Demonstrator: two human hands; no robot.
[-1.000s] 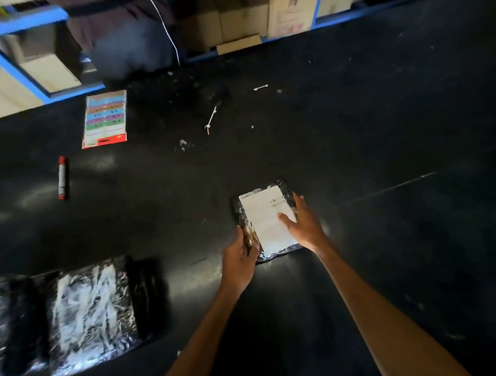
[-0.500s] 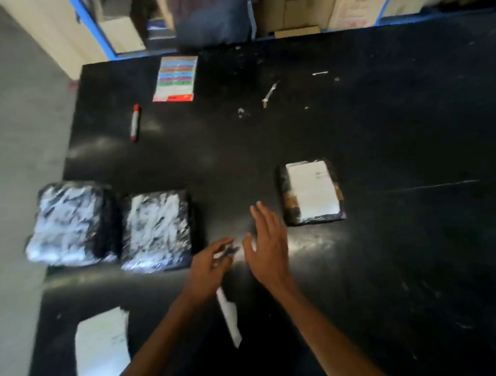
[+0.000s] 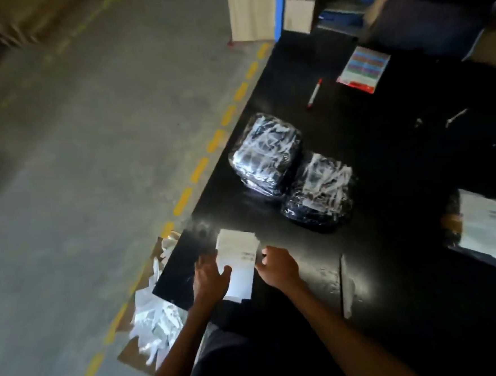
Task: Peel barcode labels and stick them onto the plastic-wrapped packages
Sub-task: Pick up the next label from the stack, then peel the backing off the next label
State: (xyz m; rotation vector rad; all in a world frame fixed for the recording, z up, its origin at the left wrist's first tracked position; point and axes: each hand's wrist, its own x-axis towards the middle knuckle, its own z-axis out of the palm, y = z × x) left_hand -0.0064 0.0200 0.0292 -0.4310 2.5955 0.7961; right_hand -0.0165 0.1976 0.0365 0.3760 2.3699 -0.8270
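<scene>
A stack of white barcode labels [image 3: 237, 257] lies near the front left corner of the black table [image 3: 400, 162]. My left hand [image 3: 210, 278] rests on the stack's left side, fingers straight and thumb lying across the paper. My right hand [image 3: 278, 266] has its fingers curled at the stack's right edge and pinches it. Two unlabelled plastic-wrapped packages [image 3: 268, 154] [image 3: 319, 194] sit side by side beyond the stack. A third package [image 3: 478, 227], with a white label on top, lies at the far right.
A white backing strip [image 3: 346, 286] lies right of my right arm. A red marker [image 3: 314, 93] and a coloured sticker sheet [image 3: 363, 68] lie at the back. A cardboard box of paper scraps [image 3: 156, 320] stands on the floor by the table's left edge.
My view swung left, away from the labelled package. Both hands left that package and moved to the label stack at the table's corner.
</scene>
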